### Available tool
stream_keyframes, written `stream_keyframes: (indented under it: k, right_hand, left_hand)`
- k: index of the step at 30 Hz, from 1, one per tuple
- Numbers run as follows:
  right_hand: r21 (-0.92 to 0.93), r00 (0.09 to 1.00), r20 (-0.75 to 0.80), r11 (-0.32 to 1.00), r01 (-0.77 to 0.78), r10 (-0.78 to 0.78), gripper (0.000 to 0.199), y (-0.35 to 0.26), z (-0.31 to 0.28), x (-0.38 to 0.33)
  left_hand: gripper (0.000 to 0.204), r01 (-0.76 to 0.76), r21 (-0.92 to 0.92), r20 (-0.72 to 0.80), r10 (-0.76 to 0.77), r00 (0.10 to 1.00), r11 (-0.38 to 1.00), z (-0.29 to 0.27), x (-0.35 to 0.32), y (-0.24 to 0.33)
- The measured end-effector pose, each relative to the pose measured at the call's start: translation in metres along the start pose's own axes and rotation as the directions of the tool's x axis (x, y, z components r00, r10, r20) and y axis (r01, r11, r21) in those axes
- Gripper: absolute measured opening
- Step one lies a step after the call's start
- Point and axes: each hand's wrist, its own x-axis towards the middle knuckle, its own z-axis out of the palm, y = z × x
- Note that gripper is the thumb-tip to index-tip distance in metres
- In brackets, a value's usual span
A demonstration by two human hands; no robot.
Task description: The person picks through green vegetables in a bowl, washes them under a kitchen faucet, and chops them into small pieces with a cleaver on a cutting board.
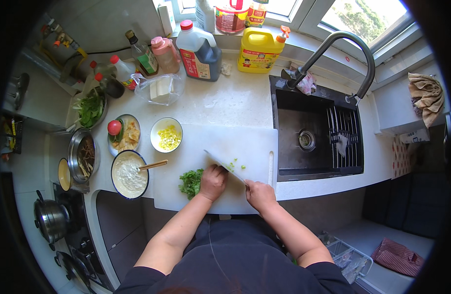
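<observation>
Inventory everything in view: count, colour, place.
knife: 1, grey, over board
board: 1, white, counter
cut greens: 1 pile, green, board
yellow-bits bowl: 1, white, left
white-mix bowl: 1, white, left
chopsticks: uncountable, brown, white-mix bowl
tomato: 1, red, left
steel bowl: 1, silver, far left
leafy greens: 1 heap, green, back left
bagged block: 1, white, back left
bottles: about 5, mixed, back left
jugs: 2, yellow and dark, counter
sink: 1, black, right
faucet: 1, grey, sink
stove pot: 1, silver, lower left
towel: 1, tan, right
left grip: 1, bare, by knife
right grip: 1, bare, on knife
</observation>
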Motion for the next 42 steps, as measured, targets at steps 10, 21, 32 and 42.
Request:
stream_keyframes:
  k: [10,21,32,42]
  right_hand:
    - [-0.060,0.999,0.011,0.997,0.048,-0.048,0.020,0.001,-0.010,-0.017]
    - [-0.002,0.997,-0.071,1.000,0.020,-0.020,0.023,-0.003,-0.005,-0.013]
    - [0.051,0.997,-0.071,0.999,0.014,-0.010,0.023,-0.005,0.002,-0.003]
    - [-0.063,1.000,-0.019,0.998,0.005,-0.007,0.021,-0.014,0.006,0.001]
  left_hand:
    - [0.016,0.036,-0.010,0.038,-0.036,0.999,0.999,0.001,-0.009,-0.007]
    - [0.012,0.067,-0.055,-0.010,-0.068,0.998,0.996,0.003,-0.014,-0.008]
    - [0.015,0.043,-0.041,-0.018,-0.044,0.999,0.998,-0.004,-0.008,-0.003]
    - [0.014,0.038,-0.049,-0.025,-0.040,0.999,0.998,0.008,-0.019,-0.013]
